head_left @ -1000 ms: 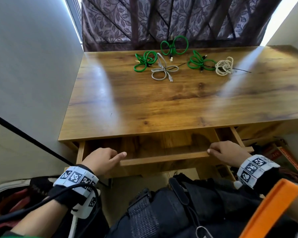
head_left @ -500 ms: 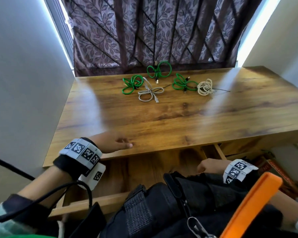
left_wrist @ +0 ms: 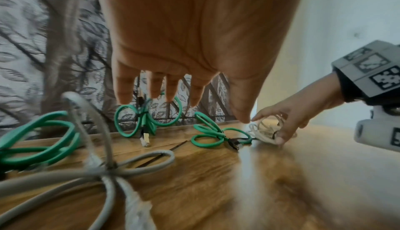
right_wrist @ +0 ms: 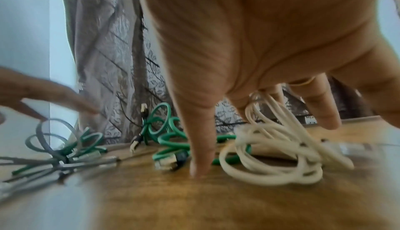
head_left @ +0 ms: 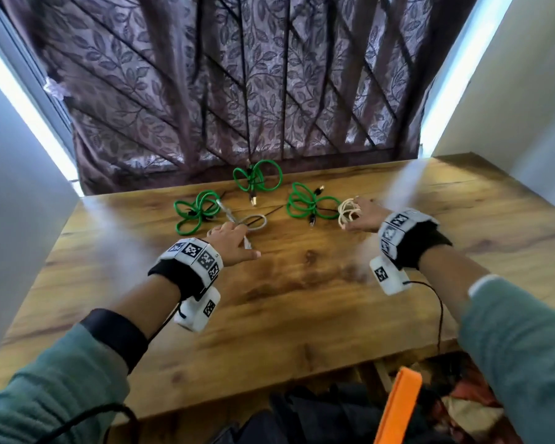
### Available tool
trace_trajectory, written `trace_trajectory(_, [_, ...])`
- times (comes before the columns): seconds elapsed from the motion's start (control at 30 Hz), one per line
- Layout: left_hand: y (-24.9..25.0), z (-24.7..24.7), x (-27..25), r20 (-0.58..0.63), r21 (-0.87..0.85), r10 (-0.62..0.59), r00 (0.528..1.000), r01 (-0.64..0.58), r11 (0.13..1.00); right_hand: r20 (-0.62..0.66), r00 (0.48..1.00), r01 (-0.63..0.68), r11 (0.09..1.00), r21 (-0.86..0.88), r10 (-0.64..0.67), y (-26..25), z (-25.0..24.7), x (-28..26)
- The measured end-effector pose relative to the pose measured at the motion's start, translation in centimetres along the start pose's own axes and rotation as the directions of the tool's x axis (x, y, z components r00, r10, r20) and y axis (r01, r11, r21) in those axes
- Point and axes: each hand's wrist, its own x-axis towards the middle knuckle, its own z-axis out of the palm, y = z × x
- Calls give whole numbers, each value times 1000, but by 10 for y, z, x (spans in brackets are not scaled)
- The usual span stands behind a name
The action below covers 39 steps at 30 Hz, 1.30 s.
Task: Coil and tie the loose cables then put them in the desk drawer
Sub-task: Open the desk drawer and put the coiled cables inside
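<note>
1. Spreading over the grey cable (head_left: 255, 222), the left hand (head_left: 229, 241) is held above it with fingers straight and released; nothing is grasped.
2. The white cable (head_left: 348, 212) is grasped by the right hand (head_left: 364, 216), the index finger threaded through its loops and the thumb tip pressed on the wooden desk (head_left: 302, 299).
3. Three tied green cables (head_left: 303, 205) are seen beyond and between the fingertips, near the desk's far edge.
4. A leaf-patterned curtain (head_left: 237, 91) is hung behind the desk, flanked by pale walls (head_left: 526, 91).
</note>
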Motion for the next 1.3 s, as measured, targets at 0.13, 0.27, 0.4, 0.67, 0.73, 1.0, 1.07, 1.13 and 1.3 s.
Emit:
trace_trajectory(0.13, [26,-9,51,-41,44,-6,999,8,999,14,994,-99,971,-219,105,-21,-4,16])
trace_trajectory(0.27, [58,-11,96,-102,189,40,994,-20,982,50,990,-107,934,-341,132,-16,11,43])
trace_trajectory(0.4, [94,-14,140,-141,346,207,968,-148,927,18,998,-51,927,-371,62,-2,22,54])
trace_trajectory(0.67, [150,5,194,-62,305,-31,998,49,951,-129,989,42,983,-180,-66,34,23,53])
trace_trajectory(0.73, [154,12,199,-82,173,-116,990,129,976,-224,974,0,992,-127,-29,33,19,51])
trace_trajectory(1.0, [149,12,183,-7,154,-120,993,120,981,-159,986,-73,976,-205,40,24,30,35])
trace_trajectory(1.07, [143,11,164,-23,162,-76,997,79,984,-230,973,-61,969,-239,4,22,34,26])
trace_trajectory(1.13, [134,9,139,-75,170,-18,997,30,985,-303,953,-69,989,-133,26,22,32,12])
trace_trajectory(1.3, [103,5,41,-201,188,114,973,-76,979,-333,939,26,950,312,84,21,36,-51])
